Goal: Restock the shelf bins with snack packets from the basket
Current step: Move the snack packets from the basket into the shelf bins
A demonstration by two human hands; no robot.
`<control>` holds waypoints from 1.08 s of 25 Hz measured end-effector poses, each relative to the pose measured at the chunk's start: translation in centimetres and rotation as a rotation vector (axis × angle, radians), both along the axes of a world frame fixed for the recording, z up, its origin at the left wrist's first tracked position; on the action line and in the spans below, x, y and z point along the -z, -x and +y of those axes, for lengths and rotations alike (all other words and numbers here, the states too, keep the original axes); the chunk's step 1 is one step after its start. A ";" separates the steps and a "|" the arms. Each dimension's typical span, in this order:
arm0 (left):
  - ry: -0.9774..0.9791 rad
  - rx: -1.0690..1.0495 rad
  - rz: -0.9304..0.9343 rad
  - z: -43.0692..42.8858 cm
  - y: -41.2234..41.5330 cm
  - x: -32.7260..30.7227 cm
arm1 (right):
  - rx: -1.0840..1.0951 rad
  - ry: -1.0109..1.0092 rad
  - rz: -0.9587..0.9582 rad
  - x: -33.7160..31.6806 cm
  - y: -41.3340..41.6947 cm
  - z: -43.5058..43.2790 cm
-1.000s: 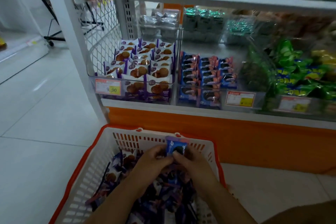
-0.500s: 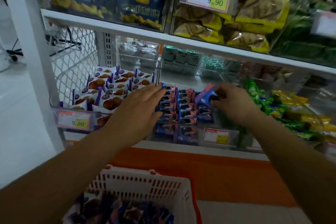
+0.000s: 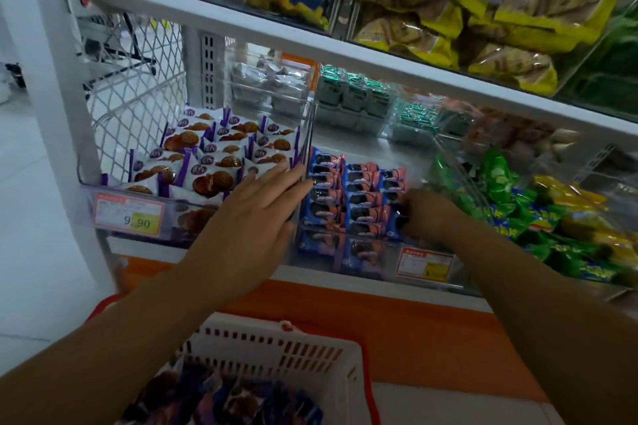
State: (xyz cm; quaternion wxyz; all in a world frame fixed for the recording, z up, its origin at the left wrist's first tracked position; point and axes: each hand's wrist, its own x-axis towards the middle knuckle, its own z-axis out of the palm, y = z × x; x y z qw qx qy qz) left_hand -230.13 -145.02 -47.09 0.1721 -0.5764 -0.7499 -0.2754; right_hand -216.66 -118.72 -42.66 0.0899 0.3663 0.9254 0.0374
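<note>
Blue packets (image 3: 348, 193) sit in three rows in the middle clear bin (image 3: 309, 134) on the shelf, and that's the one getting topped up. Right hand (image 3: 428, 217) has its fingers curled round one blue packet (image 3: 395, 231) at the front right corner of the bin, at the near end of the right-hand row, so I'd guess it's being tucked in. Left hand (image 3: 255, 214) is flat with straight fingers and holds nothing. It lies across the clear wall between this bin and the purple waffle packets (image 3: 214, 155) next door, with its fingertips up by the left row.

If you're doing this step, turn the packet the same way as its neighbours and slide it down behind the front wall rather than dropping it on top. That flat left hand is handy for keeping the rows from slumping while the new one goes in. Those wrappers look slippery and crinkly, so go easy or one pops out. The right row looks shorter than the other two, so there should be room. The basket (image 3: 276, 333) below has a good heap in it, so plenty left to do.
</note>
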 end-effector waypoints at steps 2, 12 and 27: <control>-0.068 -0.003 0.043 -0.8 -0.8 0.0 | 0.054 0.050 0.273 -1.5 -0.7 -1.0; 0.670 0.042 -0.254 -12.8 -3.8 13.5 | -0.444 0.694 0.096 14.4 -4.1 -21.3; 1.323 -0.106 -0.430 -21.8 -3.6 22.6 | 0.230 1.354 0.119 29.9 -0.7 -34.3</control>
